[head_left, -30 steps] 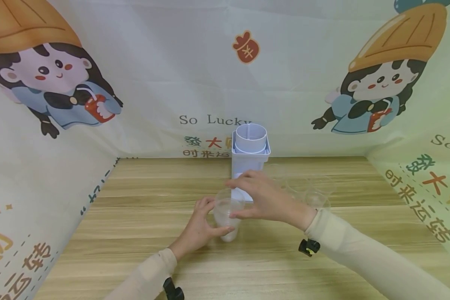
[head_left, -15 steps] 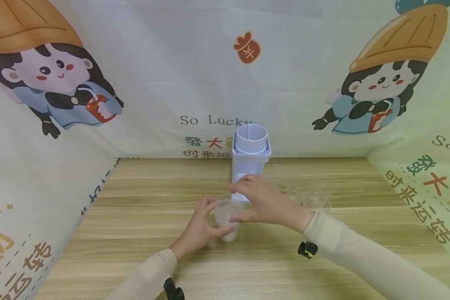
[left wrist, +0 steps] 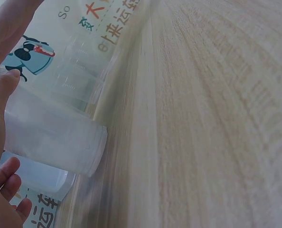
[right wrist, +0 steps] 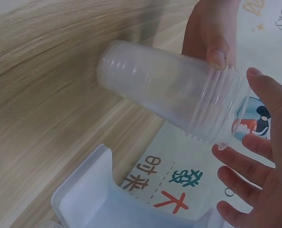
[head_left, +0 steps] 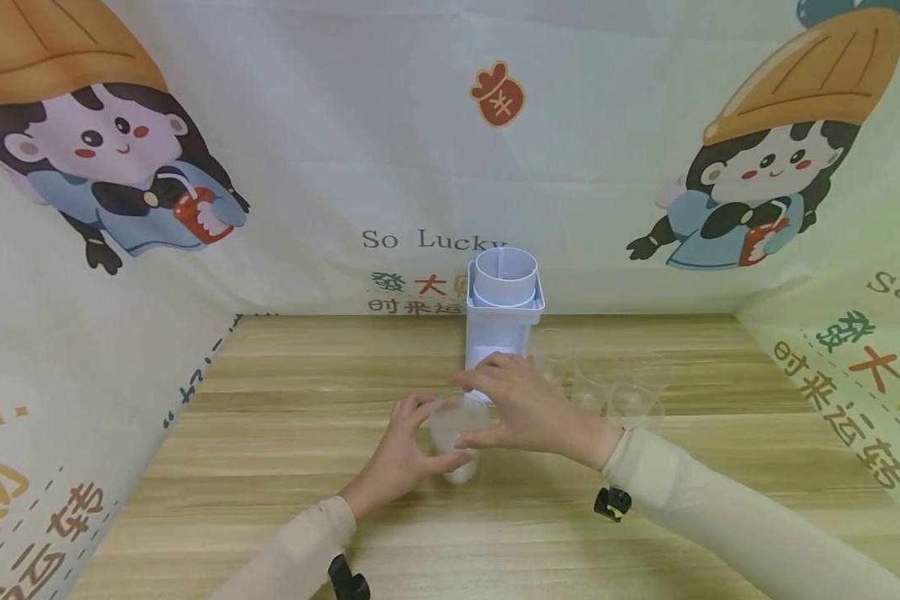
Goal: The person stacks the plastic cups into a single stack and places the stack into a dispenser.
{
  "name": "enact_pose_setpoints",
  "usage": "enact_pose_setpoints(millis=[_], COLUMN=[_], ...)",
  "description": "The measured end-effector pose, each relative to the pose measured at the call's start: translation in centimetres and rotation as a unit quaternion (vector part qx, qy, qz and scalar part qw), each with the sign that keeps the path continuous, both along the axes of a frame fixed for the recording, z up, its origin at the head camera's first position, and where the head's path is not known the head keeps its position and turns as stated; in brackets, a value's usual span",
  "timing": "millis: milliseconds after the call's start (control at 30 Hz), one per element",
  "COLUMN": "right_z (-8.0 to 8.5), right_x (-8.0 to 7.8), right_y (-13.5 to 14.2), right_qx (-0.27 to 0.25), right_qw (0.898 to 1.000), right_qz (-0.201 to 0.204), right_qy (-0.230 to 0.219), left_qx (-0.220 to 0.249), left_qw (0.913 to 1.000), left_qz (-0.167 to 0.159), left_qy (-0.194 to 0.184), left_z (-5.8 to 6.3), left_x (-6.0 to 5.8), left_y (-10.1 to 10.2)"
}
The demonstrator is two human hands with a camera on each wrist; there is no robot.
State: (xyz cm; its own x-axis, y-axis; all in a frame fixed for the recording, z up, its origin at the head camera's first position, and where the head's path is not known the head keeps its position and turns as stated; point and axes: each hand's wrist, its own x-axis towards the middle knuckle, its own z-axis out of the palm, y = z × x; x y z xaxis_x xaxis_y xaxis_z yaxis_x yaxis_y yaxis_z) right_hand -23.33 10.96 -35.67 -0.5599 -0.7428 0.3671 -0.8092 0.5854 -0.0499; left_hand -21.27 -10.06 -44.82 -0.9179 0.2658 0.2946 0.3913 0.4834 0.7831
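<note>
Clear plastic cups (right wrist: 153, 88), nested, gripped by my left hand (head_left: 399, 446); just above it, my right hand (head_left: 532, 408) pinches them too

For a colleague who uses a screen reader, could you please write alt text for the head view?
A person's left hand grips a translucent cup stack at a wood-grain table, with the right hand at its rim. Beyond the hands are a pale container and, to its right, clear cups; a cartoon-printed backdrop stands behind.
</note>
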Motion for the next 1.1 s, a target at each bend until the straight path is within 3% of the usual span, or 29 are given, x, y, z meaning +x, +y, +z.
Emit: enact_pose_setpoints(millis=[433, 1100], right_z=[-0.24, -0.72], right_x=[0.02, 0.07], right_y=[0.05, 0.02], right_qx=[0.0, -0.004], right_qw=[1.0, 1.0], right_qz=[-0.001, -0.003], right_qy=[-0.012, -0.026], left_qx=[0.004, 0.007], left_qw=[0.9998, 0.9999], left_qz=[-0.011, -0.006], left_qy=[-0.014, -0.007], left_z=[0.26, 0.23], left_x=[0.13, 0.16], left_y=[0.0, -0.02])
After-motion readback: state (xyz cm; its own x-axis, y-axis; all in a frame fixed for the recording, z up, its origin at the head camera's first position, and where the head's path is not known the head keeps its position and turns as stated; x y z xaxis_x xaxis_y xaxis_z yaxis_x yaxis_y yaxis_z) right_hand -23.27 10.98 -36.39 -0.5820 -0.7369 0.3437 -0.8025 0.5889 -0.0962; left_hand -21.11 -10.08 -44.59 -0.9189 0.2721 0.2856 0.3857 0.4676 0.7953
